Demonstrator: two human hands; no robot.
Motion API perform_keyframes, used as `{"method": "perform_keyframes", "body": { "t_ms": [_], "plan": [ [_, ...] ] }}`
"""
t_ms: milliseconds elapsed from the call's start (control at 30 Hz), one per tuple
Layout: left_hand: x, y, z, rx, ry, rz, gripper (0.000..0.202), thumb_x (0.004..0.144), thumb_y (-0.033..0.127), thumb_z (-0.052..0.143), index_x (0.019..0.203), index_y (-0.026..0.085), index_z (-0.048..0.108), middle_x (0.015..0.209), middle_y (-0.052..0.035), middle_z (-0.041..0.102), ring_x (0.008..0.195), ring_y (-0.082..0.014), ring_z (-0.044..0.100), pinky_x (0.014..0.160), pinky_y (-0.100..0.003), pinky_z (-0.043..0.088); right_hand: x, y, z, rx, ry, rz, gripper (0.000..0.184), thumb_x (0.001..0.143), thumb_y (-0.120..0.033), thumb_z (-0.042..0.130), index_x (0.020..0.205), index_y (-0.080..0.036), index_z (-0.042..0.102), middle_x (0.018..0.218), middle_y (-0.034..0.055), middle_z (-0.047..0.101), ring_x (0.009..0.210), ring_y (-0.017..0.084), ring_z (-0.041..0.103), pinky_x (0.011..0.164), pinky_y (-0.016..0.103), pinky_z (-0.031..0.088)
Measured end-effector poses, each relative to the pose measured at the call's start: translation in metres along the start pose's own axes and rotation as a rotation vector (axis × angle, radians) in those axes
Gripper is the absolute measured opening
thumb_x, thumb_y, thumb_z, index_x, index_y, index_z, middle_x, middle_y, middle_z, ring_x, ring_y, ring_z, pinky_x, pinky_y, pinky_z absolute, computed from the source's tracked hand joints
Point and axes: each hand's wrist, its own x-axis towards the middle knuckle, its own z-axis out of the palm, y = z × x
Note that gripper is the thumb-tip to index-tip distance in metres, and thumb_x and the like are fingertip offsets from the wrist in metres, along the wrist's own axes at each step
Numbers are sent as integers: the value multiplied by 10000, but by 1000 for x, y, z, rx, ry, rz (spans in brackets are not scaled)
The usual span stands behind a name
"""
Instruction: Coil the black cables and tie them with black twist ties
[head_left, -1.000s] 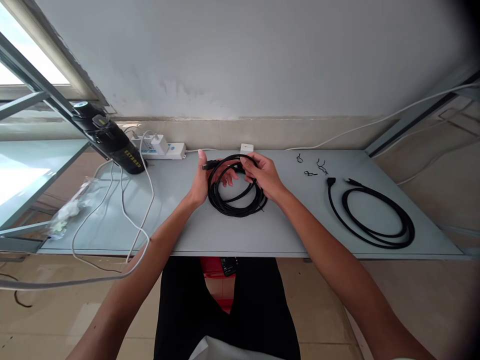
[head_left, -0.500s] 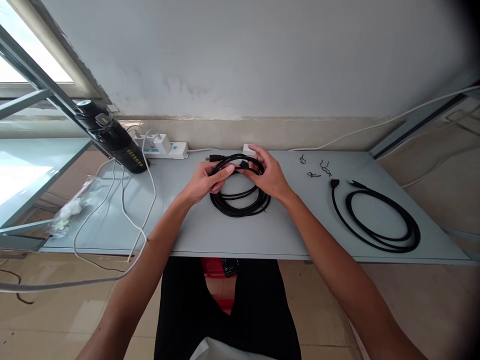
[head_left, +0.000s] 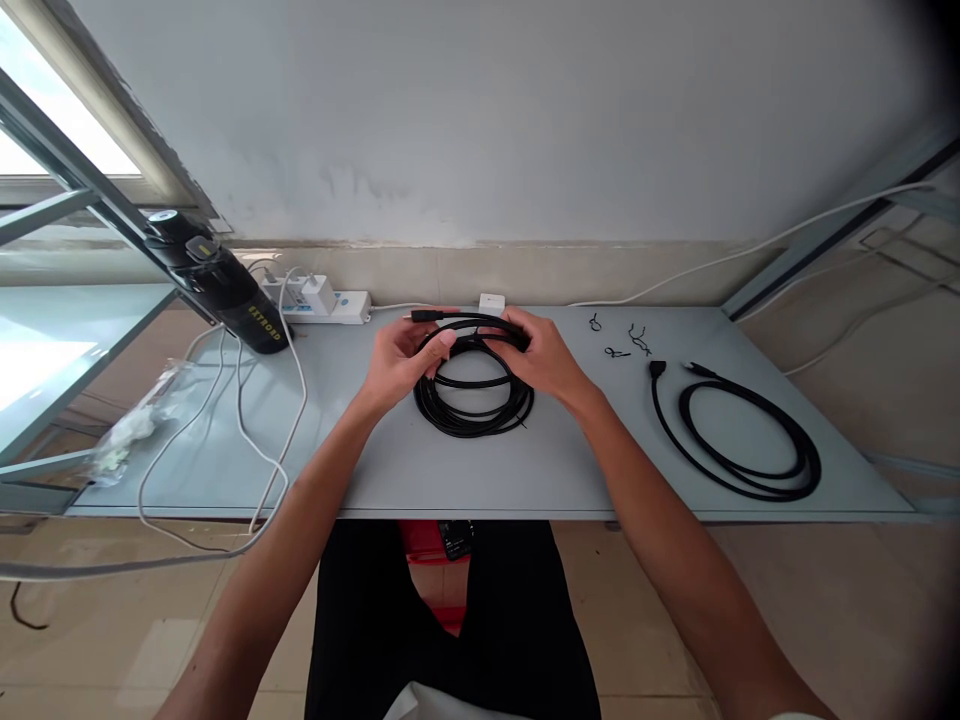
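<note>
A coiled black cable lies near the middle of the grey table, its far side lifted between my hands. My left hand is closed on the left of the loops, thumb on top. A plug on one cable end sticks out above these fingers. At the upper right of the coil, my right hand is closed around the strands, its fingertips partly hidden behind them. A thin tie end pokes out at the coil's lower right.
Right of my hands lie several black twist ties and a second black cable in loose loops. To the left are a black bottle, a white power strip, white cords and a clear plastic bag.
My right hand has lowered its raised fingers and closed on the far loops. The cable end that lay across the coil between my hands is no longer stretched there. The view has shifted slightly.
</note>
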Motion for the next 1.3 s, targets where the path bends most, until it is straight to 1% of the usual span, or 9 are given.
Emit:
{"method": "perform_keyframes", "body": {
  "t_ms": [167, 300, 467, 733, 833, 900, 1067, 1167, 1300],
  "plan": [
    [-1, 1, 2, -25, 8, 49, 474, 1015, 641, 770, 1170, 201, 853, 864, -65, 759, 667, -136, 636, 642, -271, 552, -4, -12, -6, -217, -39, -65, 502, 952, -613, 840, 833, -234, 532, 791, 3, 594, 691, 161, 437, 667, 324, 335],
    [0, 3, -5, -55, -2, 81, 429, 1023, 605, 773, 1082, 188, 857, 981, -105, 823, 837, -208, 768, 865, -365, 637, -13, -18, -12, -298, -83, -68, 534, 932, -699, 831, 878, -243, 559, 831, 19, 630, 706, 180, 492, 675, 329, 361],
    [6, -1, -22, -167, -30, -37, 396, 959, 568, 841, 917, 176, 803, 1027, -107, 833, 914, -265, 823, 1019, -456, 632, -22, -12, -19, -292, -115, 13, 597, 902, -753, 832, 830, -240, 536, 774, 0, 578, 688, 170, 453, 657, 322, 341],
    [6, 12, -41, 90, -170, -58, 455, 926, 534, 852, 1242, 205, 847, 984, -97, 827, 955, -255, 779, 929, -360, 596, -24, -13, -16, -232, -67, 15, 658, 1080, -762, 545, 712, -223, 462, 666, 0, 417, 647, 167, 351, 633, 331, 264],
    [3, 35, -25, 305, -227, 50, 495, 886, 506, 919, 1291, 235, 829, 965, -62, 811, 927, -238, 751, 926, -337, 574, -22, -32, -23, -305, -29, -61, 601, 1108, -699, 543, 743, -222, 511, 683, 5, 466, 652, 172, 394, 659, 333, 285],
    [3, 51, -9, 423, -193, 157, 335, 965, 501, 843, 1169, 236, 842, 882, -36, 784, 818, -207, 699, 804, -305, 534, -22, -50, -32, -342, 0, -105, 572, 1122, -677, 534, 775, -223, 545, 710, 11, 489, 671, 178, 425, 676, 338, 305],
    [6, 76, 30, 314, -185, 152, 360, 1024, 517, 775, 837, 211, 741, 670, -5, 672, 614, -156, 580, 605, -277, 414, -43, -90, -71, -336, 42, -18, 606, 1121, -683, 553, 741, -217, 483, 810, 36, 482, 715, 185, 465, 671, 350, 351],
    [2, 71, 62, 208, -257, 34, 386, 1046, 573, 732, 894, 220, 698, 637, 9, 647, 584, -166, 632, 636, -286, 496, -69, -89, -100, -270, 3, 113, 636, 1102, -733, 554, 742, -219, 450, 782, 24, 466, 682, 172, 432, 629, 340, 335],
    [-3, 41, 129, 47, -335, -124, 402, 1057, 600, 693, 934, 223, 628, 643, 29, 609, 546, -157, 634, 617, -289, 554, -109, -55, -144, -65, -85, 378, 649, 1005, -830, 641, 813, -210, 631, 797, 45, 645, 676, 167, 555, 621, 322, 440]
  ]
}}
